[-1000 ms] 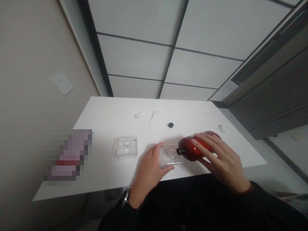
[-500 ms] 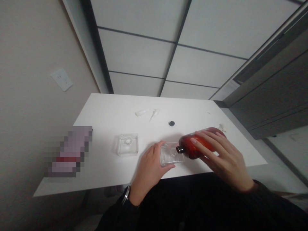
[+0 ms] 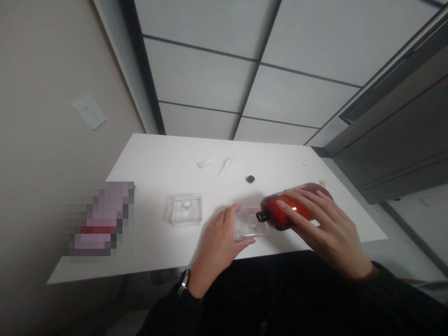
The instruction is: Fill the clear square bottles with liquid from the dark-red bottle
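My left hand (image 3: pixel 221 235) grips the left side of a clear square glass bottle (image 3: pixel 248 228) on the table, thumb at its near edge and fingers at the far one. A large amber-red bottle (image 3: pixel 290 207) lies tilted in my right hand (image 3: pixel 324 226), whose fingers wrap over its top. Its uncapped dark mouth points left, over the right part of the clear bottle. Any liquid stream is too faint to make out. A small black cap (image 3: pixel 250 179) sits beyond both bottles. A second clear square bottle (image 3: pixel 186 212) stands to the left of my left hand.
The white table (image 3: pixel 150 247) stands against panelled doors. Near its far side lie a translucent plastic piece (image 3: pixel 206 163) and a thin white nozzle-like part (image 3: pixel 226 164). A pixelated pinkish object (image 3: pixel 105 210) is at the left edge. Something small and pale (image 3: pixel 322 183) shows behind the amber-red bottle.
Both hands keep their grips, and the amber-red bottle stays tilted over the clear one. The view has shifted very slightly.
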A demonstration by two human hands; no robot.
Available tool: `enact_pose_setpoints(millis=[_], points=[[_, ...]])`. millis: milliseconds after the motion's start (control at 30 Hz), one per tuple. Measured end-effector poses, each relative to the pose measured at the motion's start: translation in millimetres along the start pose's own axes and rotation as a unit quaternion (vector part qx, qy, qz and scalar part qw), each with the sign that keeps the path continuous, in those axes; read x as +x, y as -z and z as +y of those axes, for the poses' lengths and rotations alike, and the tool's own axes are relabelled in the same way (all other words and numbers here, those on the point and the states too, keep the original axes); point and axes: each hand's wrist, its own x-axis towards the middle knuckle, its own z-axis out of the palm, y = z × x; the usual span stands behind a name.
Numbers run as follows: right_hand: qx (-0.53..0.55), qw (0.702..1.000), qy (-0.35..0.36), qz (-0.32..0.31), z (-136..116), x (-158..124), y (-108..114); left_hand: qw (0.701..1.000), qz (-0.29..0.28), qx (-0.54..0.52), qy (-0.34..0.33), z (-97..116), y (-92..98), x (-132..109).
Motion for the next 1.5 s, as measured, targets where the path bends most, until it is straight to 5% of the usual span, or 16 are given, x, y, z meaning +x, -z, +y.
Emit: enact_pose_setpoints(millis=[1500], points=[[-0.018,1.000,0.011,0.002,6.8,3.0,8.0,1.000,-0.005,0.006,-0.003,2.2,0.7,-0.1]])
